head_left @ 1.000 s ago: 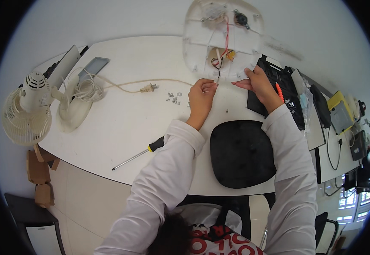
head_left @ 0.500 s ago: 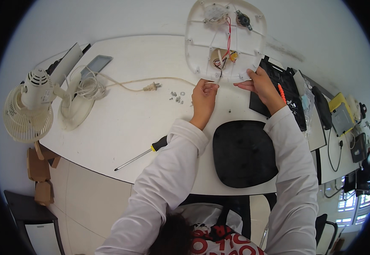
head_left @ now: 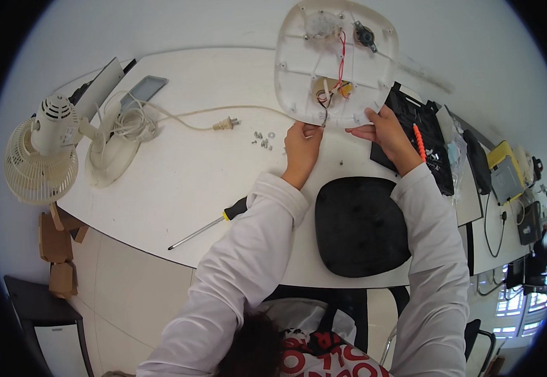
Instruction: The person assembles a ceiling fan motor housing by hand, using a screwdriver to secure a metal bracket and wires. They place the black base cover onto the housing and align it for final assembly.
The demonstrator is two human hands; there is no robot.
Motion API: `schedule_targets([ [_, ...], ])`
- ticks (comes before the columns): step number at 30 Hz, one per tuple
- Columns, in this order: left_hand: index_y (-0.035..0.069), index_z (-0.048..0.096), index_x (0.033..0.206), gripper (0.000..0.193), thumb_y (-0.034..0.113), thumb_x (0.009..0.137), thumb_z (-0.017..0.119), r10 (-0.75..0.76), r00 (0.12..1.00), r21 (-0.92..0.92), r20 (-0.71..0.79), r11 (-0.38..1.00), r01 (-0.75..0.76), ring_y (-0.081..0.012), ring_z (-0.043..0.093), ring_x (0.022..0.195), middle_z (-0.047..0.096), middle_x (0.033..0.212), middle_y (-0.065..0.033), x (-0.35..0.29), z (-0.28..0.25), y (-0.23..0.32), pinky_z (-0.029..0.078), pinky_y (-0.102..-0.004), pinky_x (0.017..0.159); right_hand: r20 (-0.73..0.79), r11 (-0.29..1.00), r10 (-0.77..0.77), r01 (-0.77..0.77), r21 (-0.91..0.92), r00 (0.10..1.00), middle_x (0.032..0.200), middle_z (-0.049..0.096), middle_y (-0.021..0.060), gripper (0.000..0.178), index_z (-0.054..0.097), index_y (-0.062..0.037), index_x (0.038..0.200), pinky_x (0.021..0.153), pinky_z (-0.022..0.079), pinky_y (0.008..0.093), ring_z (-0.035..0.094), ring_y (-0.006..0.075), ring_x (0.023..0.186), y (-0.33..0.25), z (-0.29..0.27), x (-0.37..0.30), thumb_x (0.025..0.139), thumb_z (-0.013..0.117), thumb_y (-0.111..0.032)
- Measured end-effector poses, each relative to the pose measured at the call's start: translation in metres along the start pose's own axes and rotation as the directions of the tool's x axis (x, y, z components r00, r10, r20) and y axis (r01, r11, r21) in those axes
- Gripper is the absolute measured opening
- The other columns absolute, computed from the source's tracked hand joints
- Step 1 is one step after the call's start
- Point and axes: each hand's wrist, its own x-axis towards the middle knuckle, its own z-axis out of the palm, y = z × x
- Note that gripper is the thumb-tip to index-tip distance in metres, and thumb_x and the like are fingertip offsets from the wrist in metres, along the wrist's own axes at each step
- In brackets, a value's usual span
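Note:
A white plastic housing (head_left: 292, 75) stands tilted up at the far side of the table, its inner face toward me. Red and dark wires (head_left: 341, 56) run across it between a clear-covered part at the top and an opening lower down. My right hand (head_left: 391, 132) grips its lower right corner, thumb on the inside face. At the lower edge, my left hand (head_left: 302, 151) is closed in a pinch around a cream power cord (head_left: 254, 108), beside the dark wires. The exact pinch point is partly hidden by the fingers.
Several screws and a washer (head_left: 263, 141) lie left of my hands, near the plug (head_left: 226, 124). A screwdriver (head_left: 207, 231), a black rounded plate (head_left: 361, 226), a white fan (head_left: 44, 151) and a black tool case (head_left: 440, 169) surround the work area.
The housing has shifted slightly to the right in view. My left fingers now sit closer against its lower edge, and the light-coloured piece seen at their tips is less visible.

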Motion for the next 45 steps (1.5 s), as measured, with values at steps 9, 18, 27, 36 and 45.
schedule_targets([
  [9, -0.004, 0.05, 0.117, 0.052, 0.004, 0.071, 0.075, -0.028, 0.999, 0.191, 0.022, 0.981, 0.023, -0.025, 0.069, 0.077, 0.066, 0.097, -0.0146, -0.007, -0.004, 0.011, 0.055, -0.0341, 0.069, -0.029, 0.996, 0.066, -0.064, 0.07, 0.997, 0.121, 0.061, 0.0223, 0.035, 0.041, 0.0043, 0.132, 0.083, 0.061, 0.0357, 0.07, 0.0361, 0.098, 0.025, -0.01, -0.007, 0.104, 0.044, -0.017],
  [18, -0.008, 0.038, 0.13, 0.062, 0.004, 0.075, 0.062, 0.173, 0.962, 0.216, -0.212, 0.968, -0.127, -0.0379, 0.036, 0.124, 0.041, 0.125, -0.0253, -0.006, -0.005, 0.016, 0.032, -0.0417, 0.106, -0.014, 0.994, 0.106, -0.105, 0.04, 0.994, 0.12, 0.061, 0.0226, 0.035, 0.042, 0.0056, 0.13, 0.082, 0.061, 0.0346, 0.07, 0.0375, 0.097, 0.049, -0.022, -0.005, 0.104, 0.043, -0.017],
  [27, -0.008, 0.035, 0.136, 0.054, 0.003, 0.084, 0.049, 0.161, 0.981, -0.02, -0.111, 0.986, -0.165, -0.0346, 0.042, 0.123, 0.041, 0.13, -0.0229, -0.002, -0.008, 0.012, 0.034, -0.0381, 0.104, 0.037, 0.992, 0.115, -0.113, -0.064, 0.993, 0.122, 0.056, 0.0165, 0.038, 0.039, 0.0038, 0.132, 0.085, 0.058, 0.0349, 0.068, 0.0324, 0.102, 0.051, -0.033, -0.013, 0.101, 0.048, -0.016],
  [36, -0.007, 0.036, 0.136, 0.055, 0.002, 0.083, 0.048, 0.37, 0.919, 0.11, -0.133, 0.928, -0.357, -0.036, 0.042, 0.121, 0.041, 0.129, -0.0225, -0.004, -0.008, 0.014, 0.034, -0.0392, 0.103, 0.319, 0.605, -0.2, 0.373, -0.703, 0.926, 0.135, 0.052, 0.012, 0.049, 0.048, -0.0084, 0.137, 0.101, 0.043, 0.0383, 0.051, 0.0299, 0.127, 0.02, -0.041, -0.157, 0.091, 0.063, -0.009],
  [45, 0.001, 0.039, 0.14, 0.056, 0.002, 0.086, 0.053, 0.491, 0.828, 0.226, -0.27, 0.869, -0.441, -0.0322, 0.044, 0.123, 0.042, 0.136, -0.0192, 0.004, -0.01, 0.027, 0.036, -0.0415, 0.105, 0.49, 0.16, -0.07, 0.495, -0.854, 0.869, 0.11, 0.058, 0.0106, 0.049, 0.061, -0.0081, 0.117, 0.09, 0.048, 0.0397, 0.058, 0.031, 0.102, 0.028, -0.025, -0.255, 0.071, 0.076, -0.009],
])
